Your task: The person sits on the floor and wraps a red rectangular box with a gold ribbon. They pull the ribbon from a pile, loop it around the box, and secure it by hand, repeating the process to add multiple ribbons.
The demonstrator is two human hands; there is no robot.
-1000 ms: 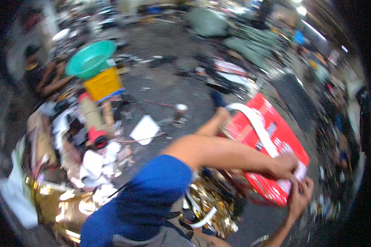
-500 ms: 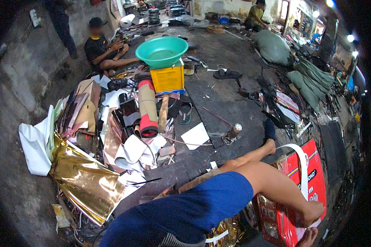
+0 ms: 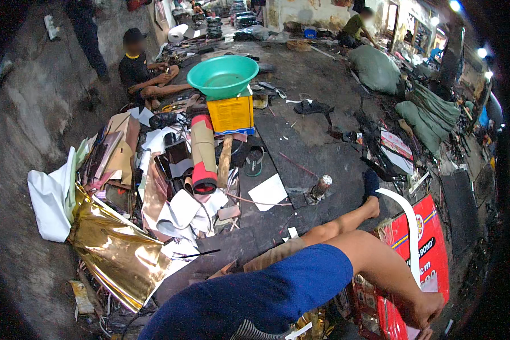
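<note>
My left arm, in a dark blue sleeve, reaches across to the lower right. There my left hand (image 3: 428,309) is closed, fingers curled down, over a red printed box (image 3: 395,303). A long white strip (image 3: 411,238) arches up from beside this hand, its far end free near my foot. The strip's lower end appears to be in my left hand, though the fingers partly hide it. Under the hand lies a pale pinkish piece (image 3: 429,285). Only a few fingers of my right hand (image 3: 424,334) show at the lower edge, beside the left, so their grip is hidden.
A green basin (image 3: 222,76) rests on a yellow box (image 3: 231,114). Left of my leg lie gold foil sheet (image 3: 119,249), a red-and-tan roll (image 3: 204,153) and white scraps. A metal-topped post (image 3: 322,186) stands ahead. One person (image 3: 136,73) sits far left, another (image 3: 354,28) at the back.
The white strip has straightened and its free end has risen a little. My left hand has shifted slightly down, and less of my right hand shows. The person at left has lowered their hands.
</note>
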